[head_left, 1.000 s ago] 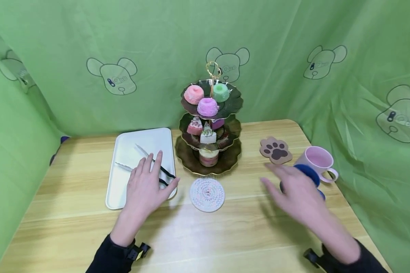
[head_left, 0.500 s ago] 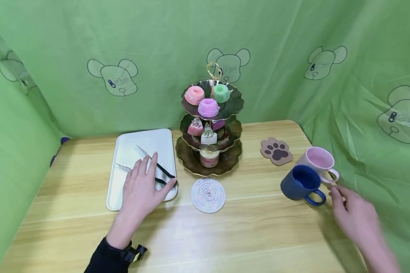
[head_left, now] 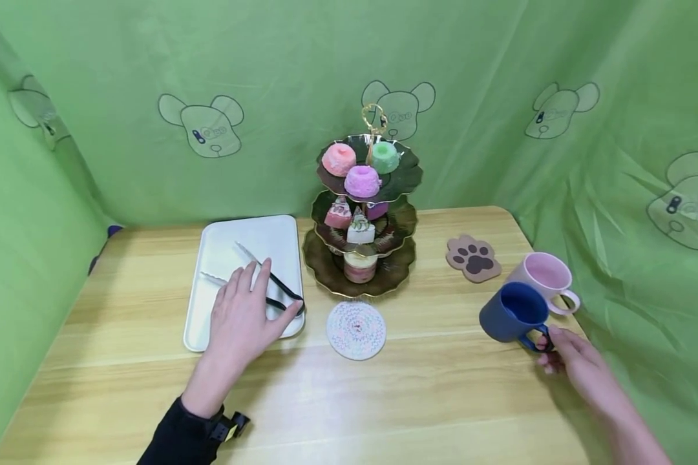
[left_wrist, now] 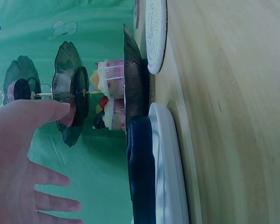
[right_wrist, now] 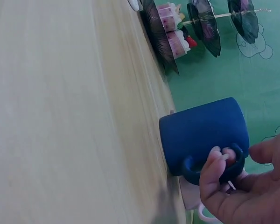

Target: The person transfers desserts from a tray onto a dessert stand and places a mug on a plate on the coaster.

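At the right of the table, my right hand (head_left: 581,368) holds the handle of a dark blue mug (head_left: 512,313). Its fingers curl through the handle in the right wrist view, and the mug (right_wrist: 203,135) shows its side. Directly behind stands a pink mug (head_left: 549,271), its handle to the right. My left hand (head_left: 244,316), fingers straight and spread, is over a white tray (head_left: 215,239). Under the fingers lie tongs (head_left: 285,287) with metal arms and black handles, partly hidden by the hand. Whether the left hand touches them is unclear.
A three-tier dark stand (head_left: 410,184) with gold rims carries small cakes and dessert cups in the middle. In front of it lies a round speckled coaster (head_left: 356,330). A brown paw-shaped coaster (head_left: 474,258) lies behind the mugs, to their left. Green cloth (head_left: 267,58) hangs around the table.
My right hand moved from above the mugs to their right side, then came in and took hold of the blue mug's handle. The left hand stayed nearly still over the tongs.
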Motion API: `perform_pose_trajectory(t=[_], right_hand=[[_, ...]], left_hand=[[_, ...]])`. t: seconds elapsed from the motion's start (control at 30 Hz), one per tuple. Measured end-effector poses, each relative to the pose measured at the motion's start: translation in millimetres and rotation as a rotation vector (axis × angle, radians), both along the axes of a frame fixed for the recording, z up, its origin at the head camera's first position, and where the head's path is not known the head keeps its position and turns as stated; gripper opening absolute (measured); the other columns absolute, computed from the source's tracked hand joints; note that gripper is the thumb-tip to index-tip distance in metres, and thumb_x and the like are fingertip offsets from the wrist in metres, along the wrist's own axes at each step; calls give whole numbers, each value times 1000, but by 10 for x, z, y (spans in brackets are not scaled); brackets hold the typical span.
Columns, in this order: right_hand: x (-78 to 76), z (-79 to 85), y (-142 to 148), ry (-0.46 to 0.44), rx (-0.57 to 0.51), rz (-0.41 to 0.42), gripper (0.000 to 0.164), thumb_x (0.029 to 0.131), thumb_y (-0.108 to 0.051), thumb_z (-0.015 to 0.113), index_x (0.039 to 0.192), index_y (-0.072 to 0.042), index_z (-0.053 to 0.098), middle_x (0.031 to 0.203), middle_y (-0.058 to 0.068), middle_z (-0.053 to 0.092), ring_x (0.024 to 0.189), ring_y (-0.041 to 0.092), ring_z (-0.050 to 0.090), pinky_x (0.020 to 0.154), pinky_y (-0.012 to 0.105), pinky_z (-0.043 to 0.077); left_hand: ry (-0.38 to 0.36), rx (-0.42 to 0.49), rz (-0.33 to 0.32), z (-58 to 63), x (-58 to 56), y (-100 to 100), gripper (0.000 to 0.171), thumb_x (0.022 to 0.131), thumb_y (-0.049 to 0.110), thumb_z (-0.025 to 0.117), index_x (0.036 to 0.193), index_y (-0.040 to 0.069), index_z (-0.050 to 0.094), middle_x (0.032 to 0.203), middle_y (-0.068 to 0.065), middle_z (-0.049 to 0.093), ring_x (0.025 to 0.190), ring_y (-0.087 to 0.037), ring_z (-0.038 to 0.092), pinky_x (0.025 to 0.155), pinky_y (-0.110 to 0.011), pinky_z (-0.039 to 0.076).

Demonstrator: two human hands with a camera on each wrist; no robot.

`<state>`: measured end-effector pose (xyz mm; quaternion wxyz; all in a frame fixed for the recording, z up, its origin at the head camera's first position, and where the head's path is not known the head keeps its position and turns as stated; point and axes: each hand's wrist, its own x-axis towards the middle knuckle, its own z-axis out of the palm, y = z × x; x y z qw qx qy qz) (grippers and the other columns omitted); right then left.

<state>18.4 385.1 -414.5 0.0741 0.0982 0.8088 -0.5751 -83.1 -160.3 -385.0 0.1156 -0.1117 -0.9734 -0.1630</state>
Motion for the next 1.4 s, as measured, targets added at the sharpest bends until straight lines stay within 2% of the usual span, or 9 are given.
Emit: perform_pose_trajectory(t=[0.13,0.33,0.43,0.67,0.93,1.07,1.4], right_hand=[[-20,-29,-6,-18,-95,-19,44,117,-30,40,105,9,57,92,7,60,76,14,62,65,27,55],[-55,19,-129,-51,-124,-51,43,116,-29,41,102,9,57,92,8,60,77,15,65,68,28,59],[-88,59,-207,-49,-102,-47,42,117,-26,40,103,9,57,93,9,60,77,14,66,69,28,60],[-167,176,-479,-44,-50,39,38,117,-18,33,105,11,54,94,12,59,78,16,65,70,29,60],[-301,309,-919,-25,-119,155,37,117,-20,35,103,8,54,91,13,60,79,17,64,71,29,58],[-380,357,-1168,-27,-132,216,36,117,-22,38,103,7,54,91,16,62,80,21,66,73,31,59],[-556,375,-1662,-33,-187,366,32,115,-15,42,101,11,53,89,17,60,77,23,66,70,30,60]], left_hand=[[3,-5,1,-2,1,9,98,90,65,71,159,2,42,155,-31,45,142,-54,41,113,-69,36],[9,-12,-1,6,2,5,98,90,66,71,159,2,43,155,-31,45,142,-53,42,113,-69,36],[2,-15,0,12,0,3,98,91,67,69,159,2,43,156,-31,45,142,-53,42,113,-70,36],[-19,-12,6,21,4,4,97,91,66,69,159,2,43,157,-30,44,144,-53,40,114,-70,34],[-7,-6,10,10,26,-7,96,91,65,70,157,1,45,156,-31,45,142,-54,42,114,-69,35],[-12,-5,16,0,40,-29,96,91,66,69,157,1,45,155,-31,45,142,-54,41,115,-68,35],[-29,0,35,-11,69,-60,96,92,68,68,159,3,43,157,-31,44,144,-53,40,116,-68,33]])
